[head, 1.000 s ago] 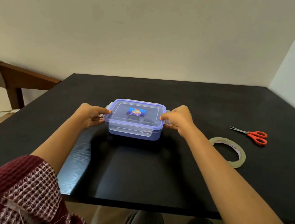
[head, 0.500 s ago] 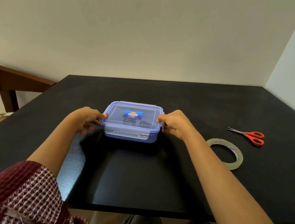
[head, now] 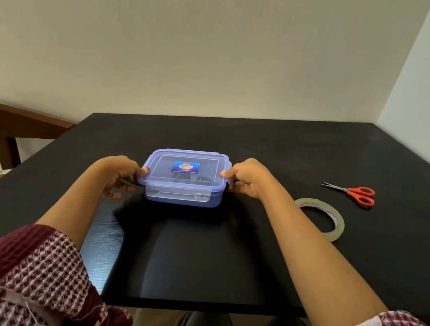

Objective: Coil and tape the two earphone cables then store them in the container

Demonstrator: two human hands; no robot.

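A blue container (head: 184,196) is set near the middle of the black counter (head: 221,253), with its clear lid (head: 208,168) on top. Two dark bundles, taken to be the earphone cables (head: 182,179), are seen dimly through the lid, inside the container. The container's left side is gripped by the left hand (head: 117,171), thumb laid on the lid's edge and fingers (head: 116,195) curled below. Its right side is gripped likewise by the right hand (head: 248,177). A tape roll (head: 339,228) and red-handled scissors (head: 357,193) are laid apart on the right.
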